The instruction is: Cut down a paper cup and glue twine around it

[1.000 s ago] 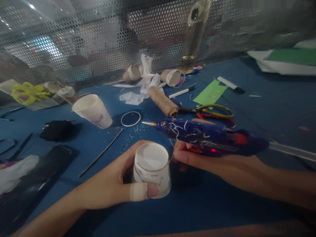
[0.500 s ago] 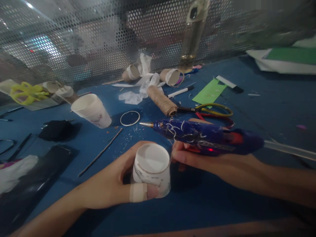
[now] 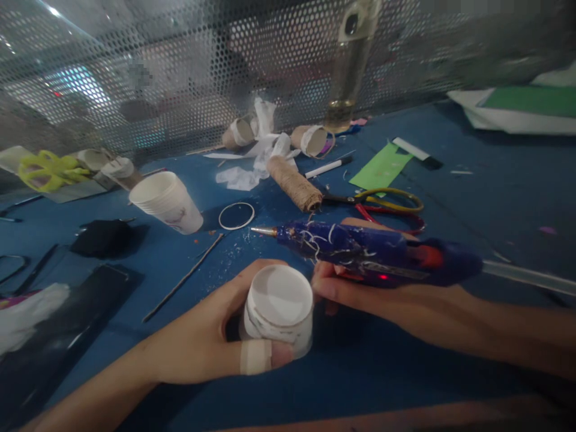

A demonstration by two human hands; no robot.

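The left hand (image 3: 198, 345) has its fingers clamped around a white paper cup (image 3: 281, 294), which stands base-up between them; the thumb, wrapped in a beige bandage (image 3: 255, 357), presses across the near side of the wall, while the other fingers pass behind the cup, mostly hidden by it; the recessed base faces upward, above the thumb.

The right hand (image 3: 378, 300) carries a blue glue gun (image 3: 351, 246), one finger showing along its far side; its metal nozzle points left, beyond the cup and above the left fingers; the right thumb and fingertips are drawn together just beside the cup's right wall, perhaps on a thin strand, though the blur there makes it hard to tell.

Beyond the left fingers, on the blue desk (image 3: 486, 198), lie a white ring (image 3: 220, 222), near the nozzle, and a tilted stack of paper cups (image 3: 173, 207); a thin brown stick (image 3: 182, 279) lies to the left of those fingers; past the right fingers are a roll of twine (image 3: 293, 185), scissors (image 3: 353, 200) with yellow and red handles, and a sheet of green paper (image 3: 380, 171).
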